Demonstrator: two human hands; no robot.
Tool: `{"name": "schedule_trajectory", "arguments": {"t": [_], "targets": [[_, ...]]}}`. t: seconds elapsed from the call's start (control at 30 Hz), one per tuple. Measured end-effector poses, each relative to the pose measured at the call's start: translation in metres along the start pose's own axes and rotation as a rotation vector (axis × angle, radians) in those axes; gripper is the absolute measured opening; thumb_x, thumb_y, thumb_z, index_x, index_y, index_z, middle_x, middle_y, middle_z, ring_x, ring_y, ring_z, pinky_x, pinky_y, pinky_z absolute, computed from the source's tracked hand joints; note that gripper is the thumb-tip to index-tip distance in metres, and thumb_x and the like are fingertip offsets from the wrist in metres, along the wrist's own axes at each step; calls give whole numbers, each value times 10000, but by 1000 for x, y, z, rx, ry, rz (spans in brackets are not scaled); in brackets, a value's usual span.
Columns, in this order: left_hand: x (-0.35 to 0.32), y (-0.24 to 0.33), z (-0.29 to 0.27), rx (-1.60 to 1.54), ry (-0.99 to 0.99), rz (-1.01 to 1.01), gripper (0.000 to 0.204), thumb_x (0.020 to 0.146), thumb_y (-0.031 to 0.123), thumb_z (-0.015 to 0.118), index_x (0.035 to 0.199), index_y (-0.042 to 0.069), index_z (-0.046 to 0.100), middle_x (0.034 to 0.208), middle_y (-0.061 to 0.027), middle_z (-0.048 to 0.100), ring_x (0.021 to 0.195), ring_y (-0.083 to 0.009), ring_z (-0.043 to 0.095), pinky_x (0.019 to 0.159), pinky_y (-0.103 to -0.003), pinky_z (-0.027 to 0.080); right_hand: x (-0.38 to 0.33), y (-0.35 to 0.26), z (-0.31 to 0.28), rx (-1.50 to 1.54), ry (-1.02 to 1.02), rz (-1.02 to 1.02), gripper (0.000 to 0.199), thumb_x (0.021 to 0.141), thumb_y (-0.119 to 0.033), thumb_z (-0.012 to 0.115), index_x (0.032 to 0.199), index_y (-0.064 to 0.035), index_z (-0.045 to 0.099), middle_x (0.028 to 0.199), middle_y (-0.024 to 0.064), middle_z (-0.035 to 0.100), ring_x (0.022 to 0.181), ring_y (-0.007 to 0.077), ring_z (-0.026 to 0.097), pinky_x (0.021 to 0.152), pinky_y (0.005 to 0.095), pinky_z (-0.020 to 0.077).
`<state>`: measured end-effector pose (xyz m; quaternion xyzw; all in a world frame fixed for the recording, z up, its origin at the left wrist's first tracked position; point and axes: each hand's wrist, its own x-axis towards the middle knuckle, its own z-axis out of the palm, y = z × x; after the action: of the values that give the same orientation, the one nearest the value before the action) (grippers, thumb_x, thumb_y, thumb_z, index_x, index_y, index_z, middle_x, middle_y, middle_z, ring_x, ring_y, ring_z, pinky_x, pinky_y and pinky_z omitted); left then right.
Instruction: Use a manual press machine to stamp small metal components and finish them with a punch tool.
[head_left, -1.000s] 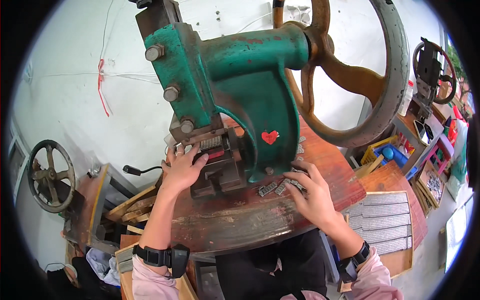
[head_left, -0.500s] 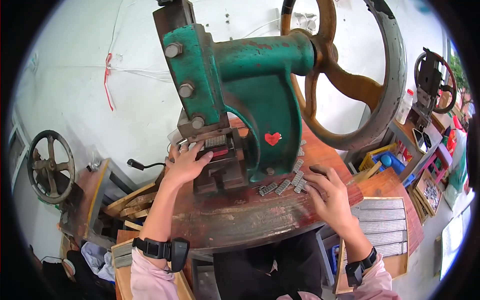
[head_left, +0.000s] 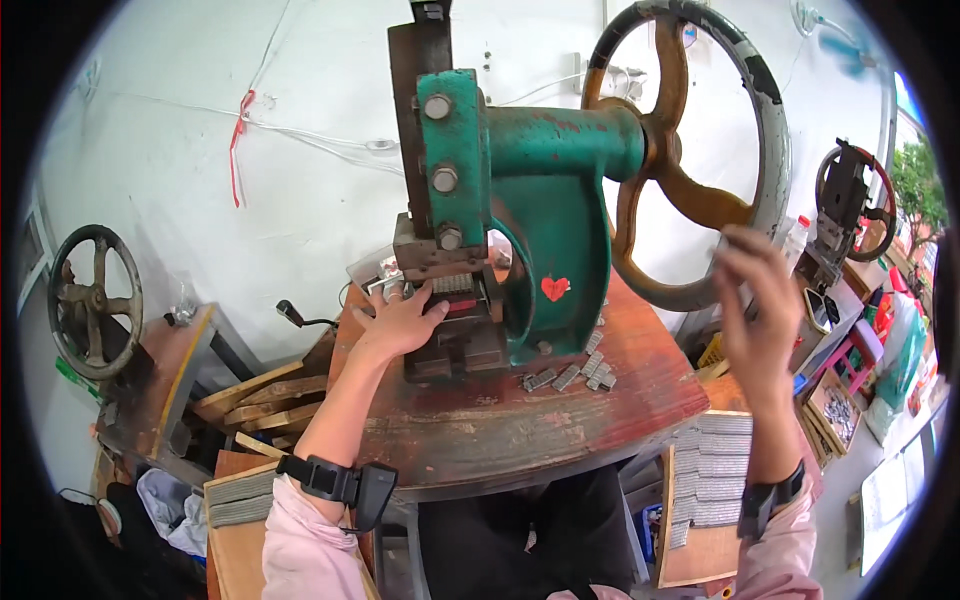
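Nearest, low at the right: board (head_left: 715, 520) carrying rows of grey metal strips (head_left: 705, 470), just off the table's right front corner, within reach of the right arm. Matching board with strips (head_left: 240, 497) low at the left, beside the left forearm. Round red table (head_left: 500, 435), worn and scuffed, front edge curving close to the lap; bare stretch along that front edge, open room for sliding pieces. Small grey pieces (head_left: 570, 375) scattered near the press foot, toward the right edge, likely kept there as feed stock. Left hand (head_left: 400, 320) laid flat, fingers together and reaching forward, pressing at the die block (head_left: 462, 300) under the ram, apparently steadying a piece in the slot; whether anything pinched, cannot tell. Right hand (head_left: 755, 300) raised off the table, fingers loosely spread, blurred, empty as far as visible, just before the flywheel (head_left: 690, 150) rim, well placed for a pull. Green press (head_left: 530, 200) bolted mid-table, crowding the back edge. Farther: spare wheel (head_left: 95, 300) at far left, second press (head_left: 845, 210) far right, white wall behind.
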<state>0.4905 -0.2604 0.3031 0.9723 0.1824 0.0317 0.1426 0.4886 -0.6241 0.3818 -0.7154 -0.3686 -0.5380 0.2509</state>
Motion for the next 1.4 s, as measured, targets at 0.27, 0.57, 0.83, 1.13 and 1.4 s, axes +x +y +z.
{"name": "schedule_trajectory", "arguments": {"t": [0.27,0.57,0.83,1.13,1.4], "targets": [[2,-5,-6,-96,0,20,692,837,634,478,1423,280,380,1511,-220,197,1401,-463,47,1049,-692,-5,140,41,3,-307,182,88,439,851,-220,634,1228,-20,530,1064,201,602,999,325,597,917,365,437],[-5,-3,16,-75,194,11,542,870,564,505,1314,256,528,1440,-217,328,1372,-463,133,1011,-734,48,222,89,2,-26,-503,613,451,833,-381,666,1025,7,543,815,88,603,660,156,610,542,270,496],[-4,4,37,110,478,117,361,911,396,522,1188,187,623,1298,-182,481,1319,-413,260,981,-733,135,240,102,9,-341,-534,533,447,831,-404,635,917,31,583,800,97,626,650,143,610,543,251,510],[-7,0,43,-86,564,-37,691,788,493,670,1294,55,498,1310,-240,436,1327,-430,227,1046,-626,140,253,66,23,-163,-500,870,272,842,-204,664,941,45,619,808,178,654,681,251,668,621,366,580],[-2,-5,47,-1242,304,-66,835,671,398,836,1256,-79,480,1222,-171,558,1137,-218,513,986,-314,368,210,91,-4,1,-268,610,258,838,-237,636,740,0,615,606,76,572,477,165,528,436,299,439]]}}
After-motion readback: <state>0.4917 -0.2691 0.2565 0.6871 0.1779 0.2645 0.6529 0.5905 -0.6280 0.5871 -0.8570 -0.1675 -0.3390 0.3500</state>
